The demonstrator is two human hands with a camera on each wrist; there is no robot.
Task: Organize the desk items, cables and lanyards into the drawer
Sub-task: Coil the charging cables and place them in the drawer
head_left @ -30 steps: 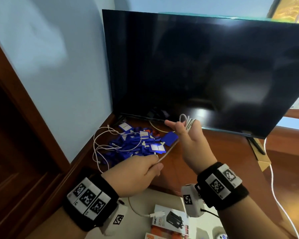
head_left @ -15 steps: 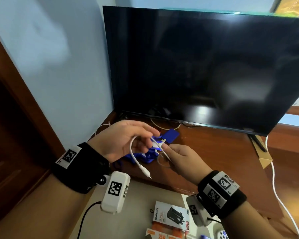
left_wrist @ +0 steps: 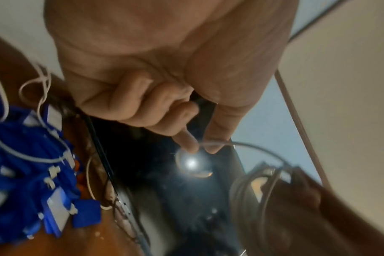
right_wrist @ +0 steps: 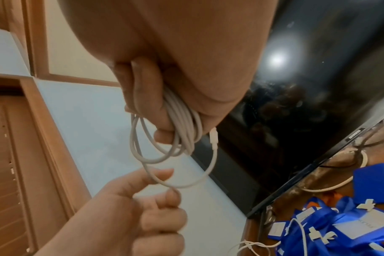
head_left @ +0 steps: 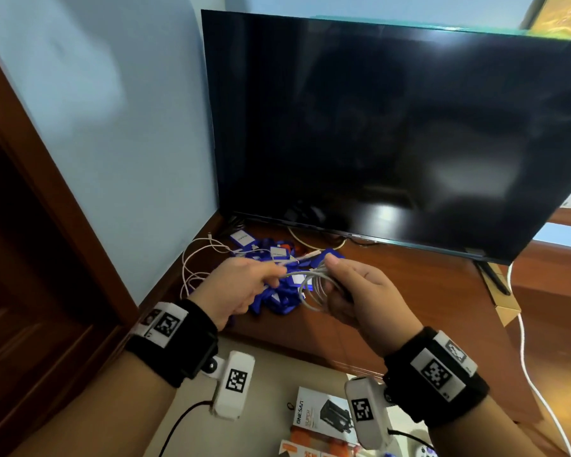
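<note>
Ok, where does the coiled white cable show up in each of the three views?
Head: white cable coil at centre, gripped by the right hand.
Left wrist: coil lower right, blurred and dark against the TV.
Right wrist: coil at centre, under the fingers.
Shared landmark: the pile of blue lanyards.

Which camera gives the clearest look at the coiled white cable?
The right wrist view: the white cable hangs in sharp loops from the right hand, the left hand pinching its tail. The head view shows it small and blurred; the left wrist view shows only dim, blurred loops.
</note>
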